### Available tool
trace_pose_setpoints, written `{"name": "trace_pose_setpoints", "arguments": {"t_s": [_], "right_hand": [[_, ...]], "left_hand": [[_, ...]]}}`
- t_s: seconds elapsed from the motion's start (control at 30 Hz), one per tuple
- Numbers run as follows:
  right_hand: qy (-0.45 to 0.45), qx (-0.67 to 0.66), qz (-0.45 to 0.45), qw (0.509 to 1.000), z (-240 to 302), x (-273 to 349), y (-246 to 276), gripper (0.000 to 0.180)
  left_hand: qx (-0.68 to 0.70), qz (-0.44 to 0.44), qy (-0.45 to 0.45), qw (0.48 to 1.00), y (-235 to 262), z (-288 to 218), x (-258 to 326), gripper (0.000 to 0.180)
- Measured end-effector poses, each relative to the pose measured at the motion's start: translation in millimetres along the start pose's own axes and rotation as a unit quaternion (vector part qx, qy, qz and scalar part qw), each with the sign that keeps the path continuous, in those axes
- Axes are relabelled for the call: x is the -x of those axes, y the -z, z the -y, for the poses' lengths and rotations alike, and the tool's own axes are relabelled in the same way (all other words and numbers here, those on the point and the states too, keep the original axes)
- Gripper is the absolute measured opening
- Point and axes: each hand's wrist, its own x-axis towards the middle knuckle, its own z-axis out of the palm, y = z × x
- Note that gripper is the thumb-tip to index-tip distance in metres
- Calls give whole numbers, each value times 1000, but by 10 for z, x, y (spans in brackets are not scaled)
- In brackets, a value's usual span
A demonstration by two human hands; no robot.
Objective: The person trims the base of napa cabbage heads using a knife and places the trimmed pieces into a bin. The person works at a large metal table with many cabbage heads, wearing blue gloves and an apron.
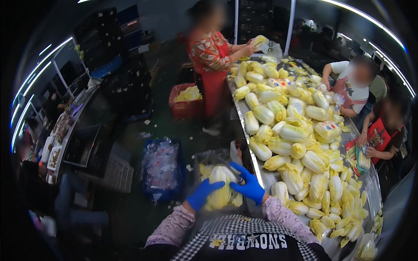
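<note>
A pale yellow napa cabbage [220, 177] is in front of me, with clear plastic film [209, 157] around its far side. My left hand [203, 193], in a blue glove, presses its fingers against the cabbage's left side. On the other side, my blue-gloved right hand [249, 183] has thumb and fingers spread wide. Its fingertips reach the cabbage's edge and the film; a small dark thing shows between them, too unclear to name. Loose yellow leaves lie around the cabbage. What supports it is hidden.
A metal table [270, 177] piled with napa cabbages [292, 132], some bagged, runs along my right. A blue crate [148, 185] of clear plastic stands left. Beyond, a person in a red apron [213, 98] stands by a red basket [175, 98]. Other people work across the table.
</note>
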Motion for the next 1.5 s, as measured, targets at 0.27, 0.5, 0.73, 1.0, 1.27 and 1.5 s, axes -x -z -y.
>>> {"name": "trace_pose_setpoints", "arguments": {"t_s": [0.27, 0.5, 0.73, 1.0, 1.27, 1.5], "right_hand": [[-206, 100, 24, 973, -929, -234, 137, 68], [-242, -172, 76, 952, -527, -275, -80, 75], [-296, -148, 48, 942, 61, -320, -128, 73], [-287, -170, 41, 942, 181, -227, -73, 69], [-163, 44, 23, 985, -69, -242, -29, 64], [-147, 130, 49, 979, -38, -298, -159, 82]], "left_hand": [[167, 26, -19, 985, 288, -323, 206, 53], [35, -18, -40, 998, 377, -166, -105, 56], [84, -28, 13, 996, 225, -36, -337, 55], [95, -10, -13, 995, 65, -139, -128, 52], [17, -28, -90, 995, 210, -54, -380, 58], [-382, -99, -185, 900, 249, 50, -478, 75]]}}
